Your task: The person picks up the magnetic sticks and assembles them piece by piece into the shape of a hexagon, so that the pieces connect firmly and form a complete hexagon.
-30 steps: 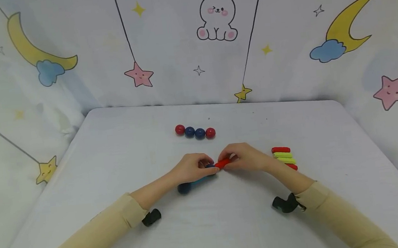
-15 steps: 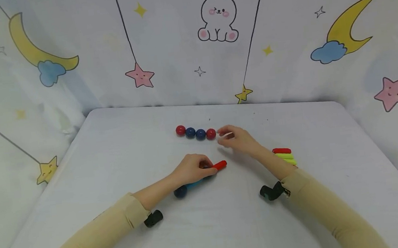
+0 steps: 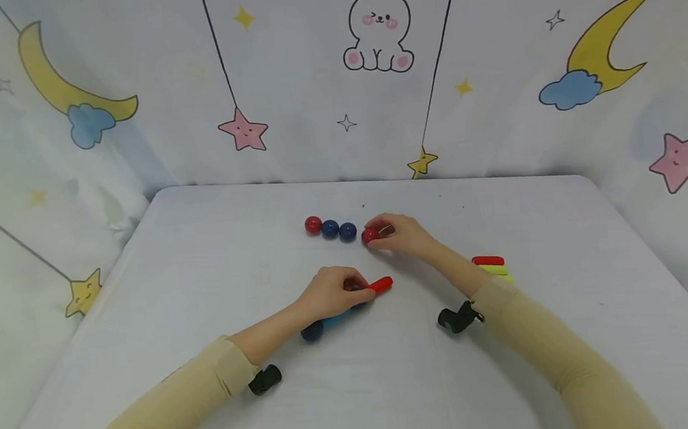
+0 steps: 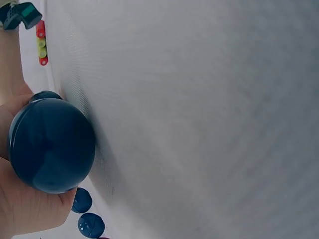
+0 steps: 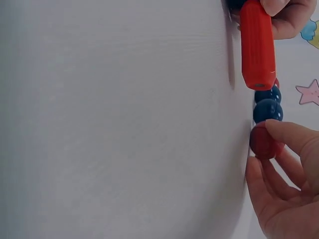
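Observation:
My right hand [image 3: 408, 236] pinches a red ball [image 3: 369, 235] between thumb and fingers, slightly apart from the row's blue ball [image 3: 348, 231]. My left hand [image 3: 329, 293] grips a joined piece of balls and rods. A blue ball [image 3: 312, 332] forms its near end, followed by a light blue rod [image 3: 335, 319]. Another blue ball at the fingers is mostly covered. From there a red rod [image 3: 381, 284] sticks out to the right, and its free end faces the camera in the right wrist view. The near blue ball [image 4: 52, 145] looms large in the left wrist view.
Left in the row behind are a red ball [image 3: 313, 224] and two blue ones. Red and yellow-green rods [image 3: 492, 270] lie stacked at the right, partly behind my right forearm. Black wrist cameras [image 3: 265, 379] hang below both wrists. A printed cloth backs the white table [image 3: 226, 227].
My right hand let go of the red rod, moved back to the row and took its right-end red ball, shifting it slightly right. My left hand stays on the joined piece.

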Motion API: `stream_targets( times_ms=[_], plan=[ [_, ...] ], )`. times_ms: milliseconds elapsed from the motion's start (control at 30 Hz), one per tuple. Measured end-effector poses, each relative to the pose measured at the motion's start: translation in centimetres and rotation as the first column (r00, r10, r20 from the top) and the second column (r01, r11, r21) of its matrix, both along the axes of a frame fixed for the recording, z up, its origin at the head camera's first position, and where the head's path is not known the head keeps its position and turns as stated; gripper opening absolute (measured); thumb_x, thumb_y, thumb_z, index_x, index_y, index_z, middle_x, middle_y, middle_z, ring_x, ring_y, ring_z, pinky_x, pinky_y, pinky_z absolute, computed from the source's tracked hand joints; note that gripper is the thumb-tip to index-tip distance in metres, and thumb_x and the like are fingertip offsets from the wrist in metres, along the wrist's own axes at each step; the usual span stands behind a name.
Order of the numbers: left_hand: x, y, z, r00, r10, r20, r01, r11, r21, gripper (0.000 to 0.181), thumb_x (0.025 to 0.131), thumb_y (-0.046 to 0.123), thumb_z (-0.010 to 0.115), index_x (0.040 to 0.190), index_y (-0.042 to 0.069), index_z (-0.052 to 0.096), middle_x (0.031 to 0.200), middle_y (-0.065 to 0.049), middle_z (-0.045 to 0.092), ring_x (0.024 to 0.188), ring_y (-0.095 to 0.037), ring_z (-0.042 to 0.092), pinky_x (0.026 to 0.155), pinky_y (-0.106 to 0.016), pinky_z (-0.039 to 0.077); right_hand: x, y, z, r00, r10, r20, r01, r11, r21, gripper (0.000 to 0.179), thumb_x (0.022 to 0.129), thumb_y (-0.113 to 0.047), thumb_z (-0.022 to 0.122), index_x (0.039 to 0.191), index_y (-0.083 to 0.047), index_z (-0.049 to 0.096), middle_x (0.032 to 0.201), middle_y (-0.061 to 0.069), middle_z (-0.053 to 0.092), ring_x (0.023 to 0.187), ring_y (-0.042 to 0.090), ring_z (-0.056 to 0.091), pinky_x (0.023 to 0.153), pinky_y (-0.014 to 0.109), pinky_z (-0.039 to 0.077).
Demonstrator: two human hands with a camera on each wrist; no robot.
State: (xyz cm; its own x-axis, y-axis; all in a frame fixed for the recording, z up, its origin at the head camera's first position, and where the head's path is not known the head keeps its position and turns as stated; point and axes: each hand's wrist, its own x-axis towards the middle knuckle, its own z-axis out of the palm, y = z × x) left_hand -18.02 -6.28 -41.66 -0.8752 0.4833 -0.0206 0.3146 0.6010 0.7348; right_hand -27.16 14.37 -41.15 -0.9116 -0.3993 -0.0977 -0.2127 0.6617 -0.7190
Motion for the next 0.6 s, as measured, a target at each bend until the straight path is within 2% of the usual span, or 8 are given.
stream_targets(
  times_ms=[333,467,600],
  plan=[
    [0.0,0.0,0.0,1.000,0.003,0.008,-0.003,1.000,0.016,0.016,0.089,0.027,0.071,0.094,0.012,0.073,0.081,0.007,0.065,0.075,-0.011,0.054,0.069,-0.025,0.046,4.0,4.3,-0.2,0.995,0.044,0.084,-0.043,0.999,-0.021,0.042,0.089,-0.022,0.072,0.129,-0.014,0.060,0.121,0.006,0.061,0.111,0.026,0.056,0.090,0.039,0.050],
    [0.1,0.0,0.0,1.000,0.004,0.013,-0.005,1.000,0.022,0.016,0.089,0.027,0.070,0.095,0.012,0.073,0.082,0.006,0.065,0.075,-0.011,0.054,0.070,-0.025,0.046,5.4,5.4,-0.2,0.993,0.082,0.088,-0.079,0.996,-0.041,0.043,0.088,-0.024,0.073,0.128,-0.015,0.060,0.121,0.005,0.061,0.110,0.025,0.057,0.089,0.038,0.051],
    [0.0,0.1,0.0,1.000,0.012,0.011,-0.012,1.000,0.027,0.016,0.088,0.026,0.071,0.095,0.011,0.073,0.082,0.006,0.065,0.075,-0.011,0.054,0.070,-0.026,0.046,6.2,5.6,-0.2,0.989,0.125,0.080,-0.119,0.990,-0.070,0.043,0.089,-0.025,0.073,0.129,-0.015,0.060,0.121,0.004,0.061,0.108,0.023,0.058,0.089,0.037,0.051]
  ],
)
